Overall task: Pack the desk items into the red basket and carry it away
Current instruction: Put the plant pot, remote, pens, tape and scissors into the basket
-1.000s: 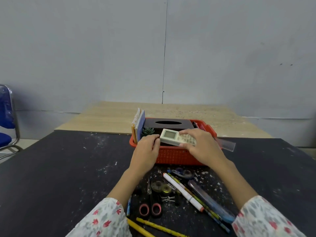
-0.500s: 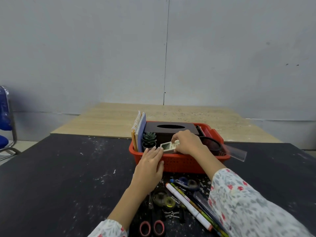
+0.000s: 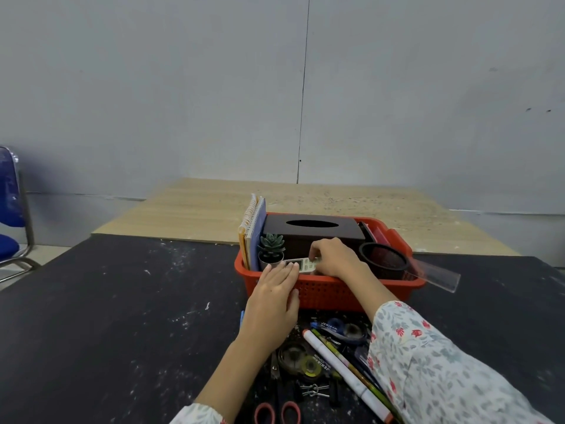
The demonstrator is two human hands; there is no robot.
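The red basket (image 3: 336,293) stands on the black desk (image 3: 122,316). Inside it are upright spiral notebooks (image 3: 252,232), a small potted succulent (image 3: 271,250), a dark tissue box (image 3: 312,232), a black mesh cup (image 3: 383,260) and a clear ruler (image 3: 434,273) that sticks out to the right. My right hand (image 3: 334,258) grips a white remote control (image 3: 302,265) low inside the basket, next to the plant. My left hand (image 3: 273,298) rests with straight fingers on the basket's front rim and touches the remote's left end.
Loose items lie in front of the basket: tape rolls (image 3: 301,361), a white marker (image 3: 345,373), pencils, red-handled scissors (image 3: 276,411), binder clips (image 3: 315,390) and a correction tape (image 3: 339,327). A wooden table (image 3: 189,209) lies behind; a blue chair (image 3: 10,206) stands far left.
The remote went from above the basket's front rim down into the basket beside the plant. My left hand let go of it and flattened against the rim.
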